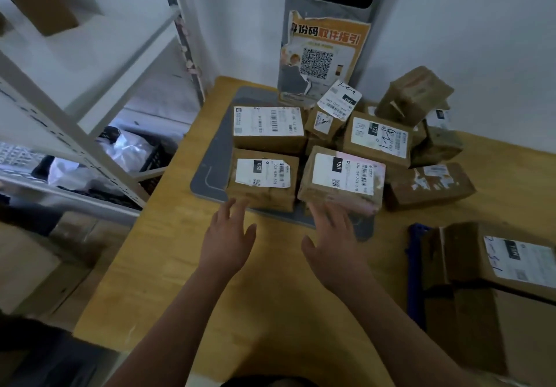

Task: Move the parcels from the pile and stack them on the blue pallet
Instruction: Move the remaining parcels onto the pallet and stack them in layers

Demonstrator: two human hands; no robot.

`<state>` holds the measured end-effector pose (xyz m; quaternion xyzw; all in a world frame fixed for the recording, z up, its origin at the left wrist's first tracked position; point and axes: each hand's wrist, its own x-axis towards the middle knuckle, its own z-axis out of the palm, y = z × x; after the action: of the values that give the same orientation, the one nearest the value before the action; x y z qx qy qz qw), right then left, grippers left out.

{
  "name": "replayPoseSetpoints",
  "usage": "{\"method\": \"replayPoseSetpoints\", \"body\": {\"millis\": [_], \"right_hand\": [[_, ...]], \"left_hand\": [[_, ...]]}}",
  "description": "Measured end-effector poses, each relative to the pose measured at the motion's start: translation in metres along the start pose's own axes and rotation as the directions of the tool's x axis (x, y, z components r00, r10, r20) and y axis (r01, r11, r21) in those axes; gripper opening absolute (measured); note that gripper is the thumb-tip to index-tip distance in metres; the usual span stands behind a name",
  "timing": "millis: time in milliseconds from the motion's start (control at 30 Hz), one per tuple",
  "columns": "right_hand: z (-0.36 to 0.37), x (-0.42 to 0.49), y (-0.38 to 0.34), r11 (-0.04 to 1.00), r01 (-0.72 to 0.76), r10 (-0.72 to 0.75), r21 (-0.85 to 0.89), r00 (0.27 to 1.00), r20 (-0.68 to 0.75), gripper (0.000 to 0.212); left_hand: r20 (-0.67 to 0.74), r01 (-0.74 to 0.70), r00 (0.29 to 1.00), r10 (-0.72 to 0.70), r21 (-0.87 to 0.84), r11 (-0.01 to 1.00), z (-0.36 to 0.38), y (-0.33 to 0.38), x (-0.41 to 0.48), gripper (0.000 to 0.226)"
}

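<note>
Both hands are spread wide and empty. My left hand (228, 242) stops just short of the 032 parcel (261, 176), and my right hand (334, 245) has its fingertips at the near edge of the 15H parcel (343, 173), whose long side runs across me. The blue pallet (416, 266) lies right of my right hand, with bare desk (270, 311) between.

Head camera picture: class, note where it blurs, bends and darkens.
Head view: the shelf frame at left is smeared and bowed by the wide lens; the 15H parcel label reads sharp at centre; the lower corners sink into shadow.
</note>
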<state>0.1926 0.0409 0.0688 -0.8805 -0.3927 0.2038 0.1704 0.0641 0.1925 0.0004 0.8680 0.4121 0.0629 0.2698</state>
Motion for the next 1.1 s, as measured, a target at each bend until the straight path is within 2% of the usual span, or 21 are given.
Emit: {"method": "replayPoseSetpoints", "body": {"millis": [200,300,500,633,767,900,1100], "right_hand": [[0.030,0.049,-0.023,0.999,-0.005,0.000,0.051,0.996,0.091,0.064],[0.046,0.073,-0.033,0.989,-0.052,0.036,0.141,0.992,0.119,0.068],[0.065,0.106,-0.030,0.976,-0.191,0.166,0.109,0.965,0.202,0.075],[0.066,0.120,-0.025,0.958,-0.256,0.231,0.133,0.957,0.178,0.079],[0.069,0.135,-0.028,0.923,-0.314,0.281,0.223,0.945,0.168,0.080],[0.074,0.137,-0.032,0.907,-0.343,0.312,0.244,0.937,0.159,0.073],[0.080,0.122,-0.027,0.892,-0.332,0.297,0.305,0.942,0.158,0.071]], "left_hand": [[0.019,0.066,0.998,-0.065,-0.036,0.997,0.003,-0.040,0.039,0.059],[0.006,0.035,0.999,-0.034,-0.063,0.997,0.005,-0.046,0.061,0.062],[0.012,0.027,1.000,-0.026,-0.143,0.989,0.014,-0.048,0.087,0.087],[0.023,0.119,0.993,-0.118,-0.315,0.942,0.019,-0.043,0.097,0.086],[0.052,0.168,0.986,-0.161,-0.405,0.899,0.022,-0.042,0.104,0.080],[0.044,0.145,0.989,-0.139,-0.434,0.889,0.022,-0.047,0.104,0.072],[-0.039,0.237,0.964,-0.264,-0.331,0.914,0.013,-0.070,0.092,0.059]]}}
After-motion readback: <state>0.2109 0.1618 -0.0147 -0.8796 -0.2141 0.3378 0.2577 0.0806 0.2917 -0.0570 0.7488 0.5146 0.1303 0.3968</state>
